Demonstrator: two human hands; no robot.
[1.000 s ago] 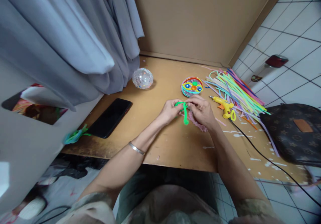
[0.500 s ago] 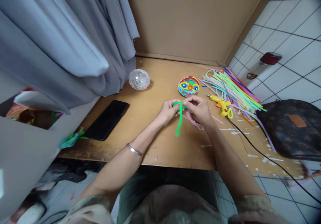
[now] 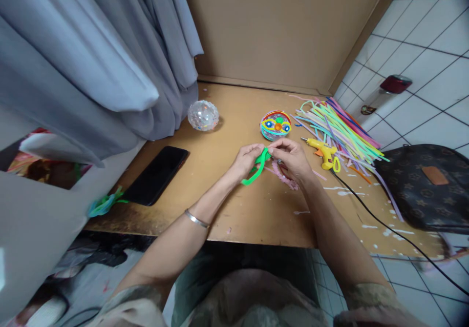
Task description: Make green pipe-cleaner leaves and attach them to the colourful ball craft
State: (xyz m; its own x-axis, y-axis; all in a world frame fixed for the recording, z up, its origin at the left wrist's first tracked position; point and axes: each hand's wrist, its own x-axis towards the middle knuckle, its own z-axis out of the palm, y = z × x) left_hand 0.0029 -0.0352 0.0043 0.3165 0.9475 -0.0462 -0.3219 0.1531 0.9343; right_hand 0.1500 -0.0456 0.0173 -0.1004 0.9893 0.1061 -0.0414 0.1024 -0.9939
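Note:
Both hands meet over the middle of the table, pinching a bent green pipe cleaner (image 3: 258,170) between them. My left hand (image 3: 249,160) has its fingers closed on the green strip, whose loose end curves down toward the left wrist. My right hand (image 3: 291,157) grips the folded part of it near the fingertips. Beneath the right hand lies a curled pink fuzzy piece (image 3: 284,178), partly covered. Behind the hands sits a ball decorated with coloured strips (image 3: 276,126), and farther left a clear speckled ball (image 3: 203,116).
A black phone (image 3: 157,175) lies on the left of the table (image 3: 234,219). On the right are a pile of coloured pipe cleaners (image 3: 340,127), a yellow glue gun (image 3: 322,152) with a black cable, and a dark bag (image 3: 425,190). A grey curtain (image 3: 110,49) hangs at left.
The loose end of the green pipe cleaner has swung from hanging straight down to curving left, beneath my left hand. My fingers have shifted slightly around the fold.

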